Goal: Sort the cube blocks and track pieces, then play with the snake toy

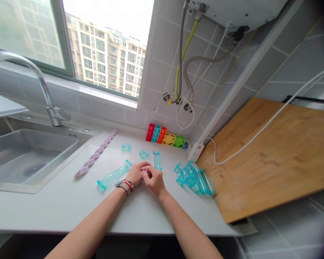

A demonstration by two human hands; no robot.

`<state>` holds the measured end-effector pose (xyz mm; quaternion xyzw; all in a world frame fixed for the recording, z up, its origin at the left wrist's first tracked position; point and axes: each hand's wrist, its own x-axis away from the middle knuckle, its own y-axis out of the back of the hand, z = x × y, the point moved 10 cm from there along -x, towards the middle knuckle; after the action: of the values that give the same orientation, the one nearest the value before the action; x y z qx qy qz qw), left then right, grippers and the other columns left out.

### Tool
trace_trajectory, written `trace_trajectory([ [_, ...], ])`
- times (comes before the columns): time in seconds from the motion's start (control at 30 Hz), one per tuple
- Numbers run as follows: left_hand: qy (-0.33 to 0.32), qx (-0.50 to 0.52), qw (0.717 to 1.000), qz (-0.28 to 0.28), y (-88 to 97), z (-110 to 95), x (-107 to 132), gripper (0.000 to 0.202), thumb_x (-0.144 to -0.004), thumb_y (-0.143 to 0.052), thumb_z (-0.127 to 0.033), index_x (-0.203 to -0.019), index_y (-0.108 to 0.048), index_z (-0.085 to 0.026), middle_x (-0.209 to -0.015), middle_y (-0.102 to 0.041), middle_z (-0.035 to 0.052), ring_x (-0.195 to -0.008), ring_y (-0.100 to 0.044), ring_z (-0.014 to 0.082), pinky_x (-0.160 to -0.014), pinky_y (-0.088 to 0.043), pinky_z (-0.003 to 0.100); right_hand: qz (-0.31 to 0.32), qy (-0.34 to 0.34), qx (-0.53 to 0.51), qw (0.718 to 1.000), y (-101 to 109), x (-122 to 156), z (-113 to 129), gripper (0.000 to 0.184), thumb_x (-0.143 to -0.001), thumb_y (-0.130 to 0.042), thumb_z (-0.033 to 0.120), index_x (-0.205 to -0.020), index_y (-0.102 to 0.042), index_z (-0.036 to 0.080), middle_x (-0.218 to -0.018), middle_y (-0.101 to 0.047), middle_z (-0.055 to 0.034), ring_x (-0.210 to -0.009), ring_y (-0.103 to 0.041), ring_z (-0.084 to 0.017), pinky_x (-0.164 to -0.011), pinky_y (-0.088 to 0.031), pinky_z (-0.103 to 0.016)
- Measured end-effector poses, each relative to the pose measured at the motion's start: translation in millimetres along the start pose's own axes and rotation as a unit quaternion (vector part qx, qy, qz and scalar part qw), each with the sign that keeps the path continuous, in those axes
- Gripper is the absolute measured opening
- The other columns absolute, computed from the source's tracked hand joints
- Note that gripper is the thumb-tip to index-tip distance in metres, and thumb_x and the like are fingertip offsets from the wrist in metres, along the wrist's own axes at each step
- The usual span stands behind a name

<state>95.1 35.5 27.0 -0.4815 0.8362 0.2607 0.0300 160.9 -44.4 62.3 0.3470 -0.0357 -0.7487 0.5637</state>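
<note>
My left hand (137,173) and my right hand (154,180) meet fingertip to fingertip over the white countertop (70,201). Both are closed in a pinch on something too small to make out. A watch sits on my left wrist. Just left of my left hand lies a long clear teal track piece (112,175). A shorter teal track piece (157,160) lies just beyond my right hand. Two small teal square pieces (126,147) lie further back. A pile of teal track pieces (194,176) sits to the right of my right hand.
A steel sink (21,158) with a tap (43,86) is at the left. A purple zigzag strip (95,154) lies near it. Coloured blocks (166,138) line the back wall. A wooden board (272,158) with a white cable across it is at the right.
</note>
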Motion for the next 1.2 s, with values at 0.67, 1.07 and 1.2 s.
trace_trajectory([
  [0.67,-0.027,-0.252,0.967,-0.011,11.3,-57.4,41.3,0.021,-0.096,-0.052,-0.031,-0.104,-0.07,-0.024,-0.106,-0.073,0.0082,-0.104,-0.064,0.0248,-0.095,-0.05,0.038,-0.196,-0.023,0.105,0.975,58.4,2.9,-43.9,0.019,-0.089,-0.053,0.019,-0.092,-0.072,0.019,-0.096,-0.066,-0.0101,-0.096,-0.06,-0.026,-0.091,-0.049,-0.038],
  [1.07,0.188,-0.444,0.874,0.054,125.1,8.9,66.0,0.049,-0.084,-0.069,-0.03,-0.132,-0.058,-0.022,-0.12,-0.072,0.0104,-0.113,-0.066,0.0267,-0.092,-0.048,0.034,-0.046,-0.119,0.197,0.972,18.5,-0.4,-85.9,0.046,-0.081,-0.071,0.023,-0.126,-0.072,0.028,-0.158,-0.038,-0.0102,-0.143,-0.036,-0.038,-0.114,-0.035,-0.05],
  [1.2,0.187,-0.433,0.88,0.049,127.0,5.4,61.3,0.042,-0.083,-0.067,-0.024,-0.126,-0.063,-0.024,-0.114,-0.074,0.0064,-0.106,-0.067,0.0246,-0.085,-0.048,0.031,-0.016,-0.156,0.192,0.969,14.5,1.8,-92.3,0.047,-0.081,-0.071,0.022,-0.127,-0.071,0.028,-0.161,-0.036,-0.0073,-0.148,-0.029,-0.036,-0.118,-0.029,-0.048],
])
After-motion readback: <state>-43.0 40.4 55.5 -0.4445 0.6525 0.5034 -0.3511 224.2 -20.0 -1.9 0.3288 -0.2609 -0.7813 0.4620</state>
